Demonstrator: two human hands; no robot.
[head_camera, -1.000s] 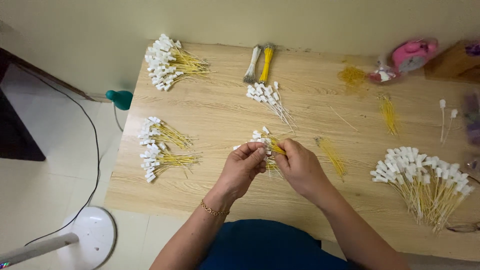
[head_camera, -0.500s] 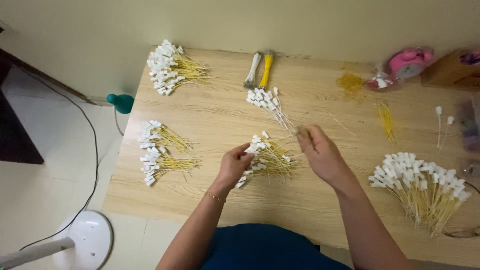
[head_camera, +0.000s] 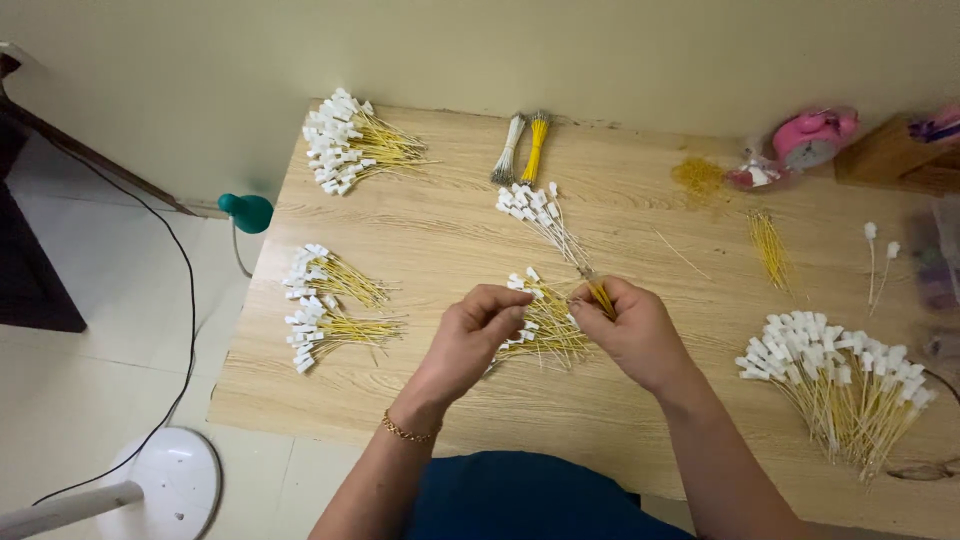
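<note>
The right hand (head_camera: 632, 330) is pinching a yellow wire (head_camera: 600, 296) between thumb and fingertips; the wire's long axis is running toward 11 o'clock. The left hand (head_camera: 478, 335), fingers curled together but gripping nothing visible, is resting at 9 o'clock, touching the small wire bundle (head_camera: 540, 330) lying between both hands on the tabletop (head_camera: 420, 240).
</note>
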